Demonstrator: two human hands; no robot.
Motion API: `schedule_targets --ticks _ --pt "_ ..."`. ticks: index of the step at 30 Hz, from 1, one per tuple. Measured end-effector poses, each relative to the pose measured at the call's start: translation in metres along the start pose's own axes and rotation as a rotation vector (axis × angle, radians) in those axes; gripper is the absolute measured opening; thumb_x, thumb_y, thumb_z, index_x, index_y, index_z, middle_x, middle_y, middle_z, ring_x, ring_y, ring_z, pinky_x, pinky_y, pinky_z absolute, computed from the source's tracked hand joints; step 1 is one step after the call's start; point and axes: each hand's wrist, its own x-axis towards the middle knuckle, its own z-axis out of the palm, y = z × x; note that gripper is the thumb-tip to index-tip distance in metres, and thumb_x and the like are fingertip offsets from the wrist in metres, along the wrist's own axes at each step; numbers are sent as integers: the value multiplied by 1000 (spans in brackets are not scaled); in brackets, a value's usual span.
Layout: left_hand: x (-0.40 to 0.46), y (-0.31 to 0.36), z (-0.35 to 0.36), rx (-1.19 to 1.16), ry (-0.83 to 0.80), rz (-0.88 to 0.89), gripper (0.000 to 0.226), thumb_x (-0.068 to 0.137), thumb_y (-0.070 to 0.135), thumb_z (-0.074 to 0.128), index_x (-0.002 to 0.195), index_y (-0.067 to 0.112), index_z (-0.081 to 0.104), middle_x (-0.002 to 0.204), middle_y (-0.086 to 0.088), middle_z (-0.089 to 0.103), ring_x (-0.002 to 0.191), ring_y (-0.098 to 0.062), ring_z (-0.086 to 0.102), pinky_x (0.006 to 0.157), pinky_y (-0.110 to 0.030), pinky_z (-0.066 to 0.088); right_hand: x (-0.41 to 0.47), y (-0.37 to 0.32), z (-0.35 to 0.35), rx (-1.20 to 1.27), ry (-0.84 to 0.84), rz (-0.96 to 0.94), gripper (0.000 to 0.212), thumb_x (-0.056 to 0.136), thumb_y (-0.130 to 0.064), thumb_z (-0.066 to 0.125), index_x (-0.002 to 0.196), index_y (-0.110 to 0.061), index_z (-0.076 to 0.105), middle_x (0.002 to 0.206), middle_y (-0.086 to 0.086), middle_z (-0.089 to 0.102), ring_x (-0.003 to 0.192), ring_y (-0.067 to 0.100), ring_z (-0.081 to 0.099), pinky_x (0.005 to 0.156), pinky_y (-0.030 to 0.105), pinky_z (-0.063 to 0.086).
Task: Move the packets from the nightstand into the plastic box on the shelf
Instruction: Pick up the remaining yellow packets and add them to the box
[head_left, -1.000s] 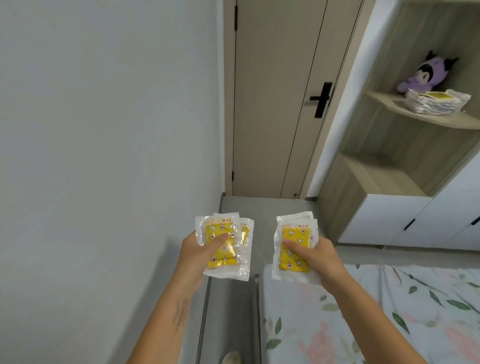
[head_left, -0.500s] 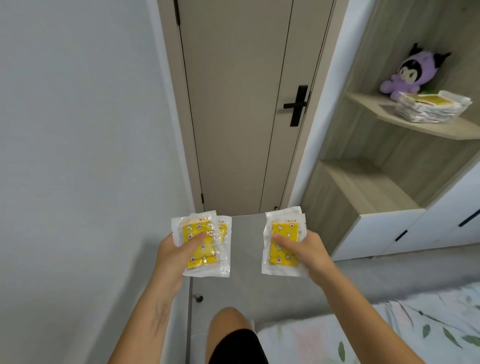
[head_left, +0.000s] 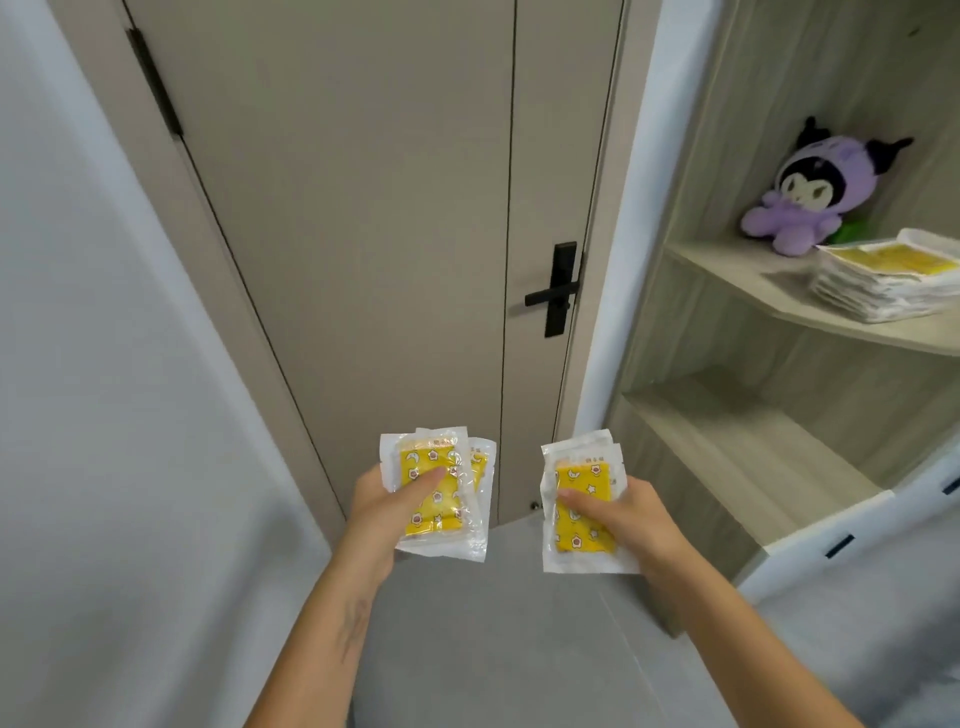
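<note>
Each hand, the left hand (head_left: 382, 506) and the right hand (head_left: 631, 519), has its grip pinching yellow see-through plastic packets (head_left: 434, 496), carrying them toward the pale wooden shelf (head_left: 748, 275), so next comes reaching up right.

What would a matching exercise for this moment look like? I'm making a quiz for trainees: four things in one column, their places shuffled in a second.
Things:
1. plush toy
2. door handle
3. packet stack
4. yellow packets

Places:
A. gripped in the left hand
B. on the upper shelf, nearest its front edge
C. on the upper shelf, towards the back
D. fixed to the closed door

Pairs: 1-C, 2-D, 3-B, 4-A
</note>
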Motion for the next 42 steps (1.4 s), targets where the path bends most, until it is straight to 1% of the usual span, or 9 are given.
schedule_targets --ticks 10,16,20,24,27,30,33,38,42 --pt "163 68 159 76 -329 3 14 82 9 73 93 17 68 85 -2 75 72 -17 73 60 -29 58 123 -74 -91 90 318 -9 14 78 -18 79 88 -11 72 78 3 73 57 7 69 48 15 51" --pt "236 89 279 135 -547 8 20 80 12 76 100 13 70 94 -9 75 86 -27 72 73 -38 59 176 -99 -158 171 499 -61 7 79 -14 77 81 -13 70 70 -1 73 56 7 69 49 18 52" --pt "266 103 355 161 -693 0 23 80 11 76 102 12 69 96 -12 74 87 -29 72 77 -43 59 200 -118 -205 170 621 -64 9 77 -17 79 80 -16 70 73 0 74 59 9 70 54 21 56" --pt "271 119 428 179 -850 11 20 80 9 74 100 12 70 87 -6 76 79 -22 73 66 -33 60 213 -136 -253 205 716 -98 9 78 -15 78 80 -16 69 67 -4 74 58 8 71 51 19 54" --pt "265 127 479 181 -919 -6 24 81 8 73 103 11 68 90 -6 75 74 -16 73 60 -27 60 215 -143 -293 179 748 -101 12 77 -18 79 85 -16 70 77 0 76 69 14 74 61 25 58" --pt "260 132 528 158 -928 -42 33 79 10 74 111 9 65 97 -10 74 80 -22 73 62 -31 60 216 -149 -345 167 764 -117 16 80 -21 75 92 -14 69 86 6 76 72 17 74 65 28 59" --pt "256 134 575 124 -843 -80 37 78 15 76 113 8 64 98 -10 74 81 -23 72 63 -32 59 217 -154 -405 165 754 -114 18 85 -28 68 95 -13 66 83 3 75 69 14 73 64 26 60" --pt "242 128 648 92 -746 -58 28 82 16 72 108 9 66 93 -10 73 81 -23 71 67 -33 57 235 -176 -505 90 672 -147 22 84 -29 69 97 -12 65 84 3 75 71 16 73 67 30 61" --pt "230 117 690 75 -684 -80 21 85 9 69 106 7 66 92 -12 72 80 -26 69 73 -38 57 267 -202 -560 -54 564 -153 51 66 -40 78 104 -9 65 93 8 76 82 24 74 80 41 60"
